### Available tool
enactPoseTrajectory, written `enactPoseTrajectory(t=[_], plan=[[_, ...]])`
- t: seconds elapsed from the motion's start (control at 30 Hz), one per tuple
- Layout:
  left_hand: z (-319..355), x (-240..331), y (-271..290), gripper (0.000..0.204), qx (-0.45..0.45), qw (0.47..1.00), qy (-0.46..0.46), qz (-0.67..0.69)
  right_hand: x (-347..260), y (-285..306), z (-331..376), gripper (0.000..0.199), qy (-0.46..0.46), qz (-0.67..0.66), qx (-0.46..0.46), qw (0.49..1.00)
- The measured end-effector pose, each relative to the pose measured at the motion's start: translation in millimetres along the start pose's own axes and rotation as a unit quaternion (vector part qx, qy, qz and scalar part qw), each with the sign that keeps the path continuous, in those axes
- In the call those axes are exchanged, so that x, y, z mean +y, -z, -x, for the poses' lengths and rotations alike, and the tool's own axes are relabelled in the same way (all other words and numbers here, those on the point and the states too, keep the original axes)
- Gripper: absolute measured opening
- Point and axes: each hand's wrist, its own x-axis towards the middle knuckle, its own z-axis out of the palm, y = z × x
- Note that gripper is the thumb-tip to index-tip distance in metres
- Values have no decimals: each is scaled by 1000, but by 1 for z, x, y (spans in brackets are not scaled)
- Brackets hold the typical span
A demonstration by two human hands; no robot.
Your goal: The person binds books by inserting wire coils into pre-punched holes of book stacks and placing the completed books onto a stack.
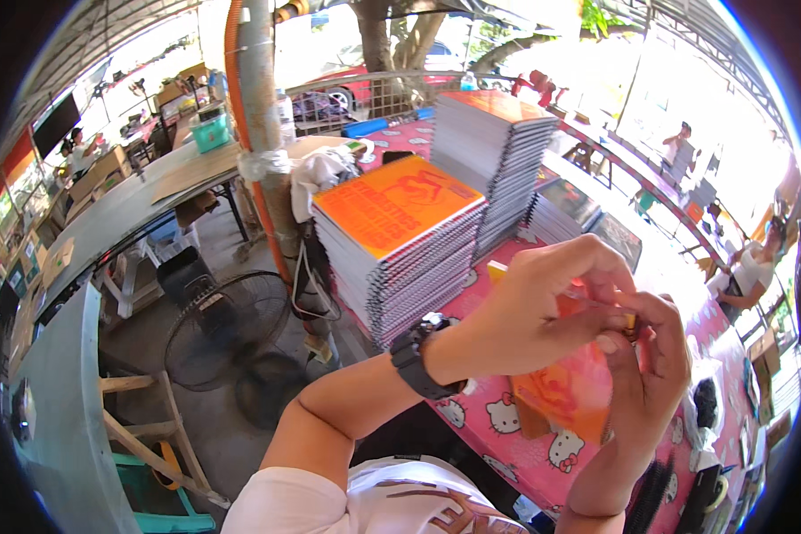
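My left hand, with a black watch on its wrist, is raised over the pink table. Its fingertips meet those of my right hand, both closed in a pinch. Between them shows a small yellow and dark piece, too small to name. Beneath the hands lies an orange-covered book, partly hidden by them. Left of my hands stands a stack of orange spiral-bound books, with a taller stack of spiral-bound books behind it.
Dark-covered books lie beyond my hands on the patterned pink tablecloth. Black binding coils and a tape roll are near right. A fan and a post stand left; a person is at right.
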Motion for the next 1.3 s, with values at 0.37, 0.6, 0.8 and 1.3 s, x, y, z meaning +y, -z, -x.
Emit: enactPoseTrajectory(t=[0.37, 0.6, 0.8, 1.3], plan=[[74, 38, 106, 62, 196, 966, 154, -73, 51, -99, -90, 17, -142, -358, 185, 904], [66, -33, 242, 50, 165, 799, 224, -533, 171, -225, -58, 11, -11, 17, 62, 998], [91, -91, 229, 47, 370, 907, 116, -163, 179, -248, -46, 22, -233, -418, 131, 868], [87, -101, 220, 37, 513, 841, 128, -114, 183, -265, -48, 22, -214, -436, 166, 858]])
